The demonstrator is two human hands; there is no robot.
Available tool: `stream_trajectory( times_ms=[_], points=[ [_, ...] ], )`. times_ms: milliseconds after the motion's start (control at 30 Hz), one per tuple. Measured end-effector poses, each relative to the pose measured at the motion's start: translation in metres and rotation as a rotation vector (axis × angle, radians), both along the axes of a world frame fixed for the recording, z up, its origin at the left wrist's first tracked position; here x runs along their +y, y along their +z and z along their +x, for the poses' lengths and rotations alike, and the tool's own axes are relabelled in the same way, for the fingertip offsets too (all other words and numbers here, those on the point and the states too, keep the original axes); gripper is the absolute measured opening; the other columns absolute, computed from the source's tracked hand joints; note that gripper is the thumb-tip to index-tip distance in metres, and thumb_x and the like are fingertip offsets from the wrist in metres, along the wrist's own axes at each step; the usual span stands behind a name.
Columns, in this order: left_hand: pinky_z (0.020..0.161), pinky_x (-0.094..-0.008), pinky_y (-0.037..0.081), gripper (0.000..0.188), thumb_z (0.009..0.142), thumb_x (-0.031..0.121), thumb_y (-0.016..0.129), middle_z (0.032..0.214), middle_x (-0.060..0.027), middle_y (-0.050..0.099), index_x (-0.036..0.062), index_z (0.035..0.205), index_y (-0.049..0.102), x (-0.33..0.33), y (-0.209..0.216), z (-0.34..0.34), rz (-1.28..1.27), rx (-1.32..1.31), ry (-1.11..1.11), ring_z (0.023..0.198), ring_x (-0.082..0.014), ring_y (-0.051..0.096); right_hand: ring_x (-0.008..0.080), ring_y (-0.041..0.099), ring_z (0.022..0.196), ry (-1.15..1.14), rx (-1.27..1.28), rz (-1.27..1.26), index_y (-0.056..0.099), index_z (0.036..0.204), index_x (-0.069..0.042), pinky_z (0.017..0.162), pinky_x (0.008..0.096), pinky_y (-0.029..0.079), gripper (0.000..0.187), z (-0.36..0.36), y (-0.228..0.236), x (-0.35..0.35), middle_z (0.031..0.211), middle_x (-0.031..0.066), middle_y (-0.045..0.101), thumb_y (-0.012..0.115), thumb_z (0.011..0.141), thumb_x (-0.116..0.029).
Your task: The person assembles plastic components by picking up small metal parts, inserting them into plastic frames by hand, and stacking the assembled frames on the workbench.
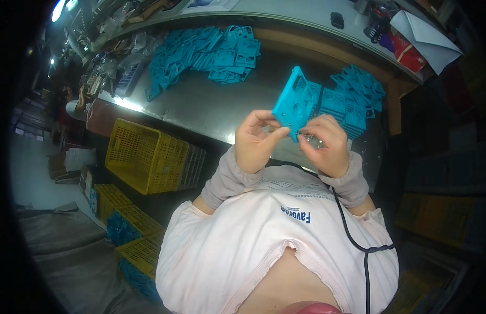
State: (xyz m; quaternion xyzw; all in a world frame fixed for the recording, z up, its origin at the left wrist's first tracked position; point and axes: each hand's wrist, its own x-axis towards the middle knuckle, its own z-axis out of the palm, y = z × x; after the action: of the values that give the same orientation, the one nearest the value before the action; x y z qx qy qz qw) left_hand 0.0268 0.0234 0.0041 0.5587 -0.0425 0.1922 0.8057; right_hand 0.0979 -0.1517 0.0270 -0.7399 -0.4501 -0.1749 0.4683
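Note:
My left hand [256,140] grips a flat blue plastic frame-like part [296,102] by its lower left edge and holds it tilted up above the table. A round opening and small holes show in its face. Close against the part's lower corner, my right hand [326,144] has thumb and fingertips pinched together. What sits in that pinch is too small to make out. Just under the right fingers lies a cluster of small shiny metal pieces [314,141], partly hidden by the hand. Neat stacks of similar blue parts [354,116] stand just beyond my right hand.
A loose heap of blue parts [203,55] covers the table's [216,102] far left. A smaller heap [360,83] lies far right. Yellow crates [148,157] stand left of me, some lower ones holding blue parts. A black cable [347,225] hangs down my front. Another person's arm [80,99] shows far left.

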Motion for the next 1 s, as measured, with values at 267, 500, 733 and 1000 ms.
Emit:
stream_trajectory(
  times_ms=[267, 500, 733, 1000],
  points=[
    [0.089, -0.0287, 0.054, 0.035, 0.083, -0.013, 0.069, 0.104, -0.0079, 0.058, -0.0036, 0.114, 0.057, -0.002, 0.005, -0.008, 0.099, -0.119, 0.028, 0.101, -0.0141, 0.057, 0.0269, 0.06, 0.072, 0.011, -0.104, -0.04, 0.068, 0.079, -0.001, 0.063, 0.0347, 0.044, 0.015, -0.005, 0.017, 0.002, 0.077, 0.0105, 0.064, 0.074, 0.066, 0.002],
    [0.086, -0.0281, 0.056, 0.03, 0.084, -0.013, 0.067, 0.101, -0.009, 0.059, -0.0033, 0.11, 0.057, 0.003, 0.015, -0.022, 0.137, -0.174, 0.041, 0.096, -0.0149, 0.062, 0.0293, 0.058, 0.075, -0.023, -0.262, -0.137, 0.064, 0.084, 0.0, 0.067, 0.0379, 0.043, 0.02, -0.02, 0.027, 0.009, 0.082, 0.0112, 0.061, 0.075, 0.068, 0.003],
    [0.079, -0.0268, 0.056, 0.03, 0.081, -0.014, 0.07, 0.098, -0.0115, 0.062, -0.001, 0.105, 0.059, 0.015, 0.012, -0.041, 0.36, -0.283, 0.122, 0.089, -0.0171, 0.065, 0.0279, 0.056, 0.081, -0.035, -0.32, -0.21, 0.062, 0.09, 0.001, 0.073, 0.0382, 0.04, 0.022, -0.041, 0.027, 0.018, 0.089, 0.0119, 0.059, 0.074, 0.071, 0.0],
    [0.073, -0.0275, 0.052, 0.03, 0.076, -0.017, 0.072, 0.094, -0.011, 0.064, -0.0005, 0.099, 0.061, 0.024, 0.015, -0.07, 0.372, -0.342, 0.119, 0.087, -0.0172, 0.063, 0.0278, 0.055, 0.079, -0.06, -0.212, -0.152, 0.062, 0.088, 0.001, 0.071, 0.0386, 0.039, 0.02, -0.079, 0.031, 0.027, 0.085, 0.0113, 0.058, 0.073, 0.071, 0.001]
  ],
)
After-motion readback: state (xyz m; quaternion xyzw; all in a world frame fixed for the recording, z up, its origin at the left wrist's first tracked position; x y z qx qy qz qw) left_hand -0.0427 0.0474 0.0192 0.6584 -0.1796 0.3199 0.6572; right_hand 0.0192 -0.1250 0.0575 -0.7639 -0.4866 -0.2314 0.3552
